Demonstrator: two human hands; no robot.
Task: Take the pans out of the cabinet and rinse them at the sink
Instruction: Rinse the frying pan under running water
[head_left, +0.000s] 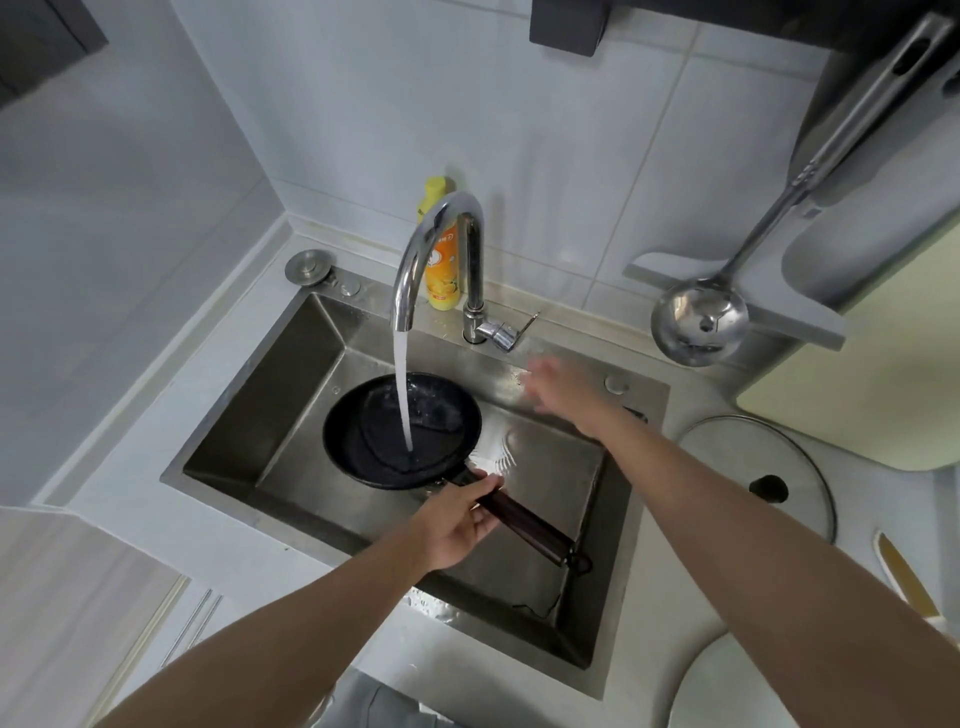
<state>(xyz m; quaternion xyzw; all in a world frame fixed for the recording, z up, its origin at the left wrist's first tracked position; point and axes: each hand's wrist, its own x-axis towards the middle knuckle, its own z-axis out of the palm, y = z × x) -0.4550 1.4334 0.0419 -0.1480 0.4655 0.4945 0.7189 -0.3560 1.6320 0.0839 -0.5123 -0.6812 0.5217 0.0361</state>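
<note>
A small black frying pan (363, 441) hangs over the steel sink (249, 415), tilted a little. Water streams from the chrome faucet (421, 249) into the pan and spills off its right rim. My left hand (457, 519) grips the pan's dark handle (535, 530) close to the pan body. My right hand (556, 389) is blurred, fingers spread, in the air just below the faucet's lever (506, 332), holding nothing.
A yellow dish-soap bottle (441, 280) stands behind the faucet. A steel ladle (698, 322) hangs at the right wall. A glass lid (753, 467) lies on the counter right of the sink, with a white plate (737, 686) near the front right corner.
</note>
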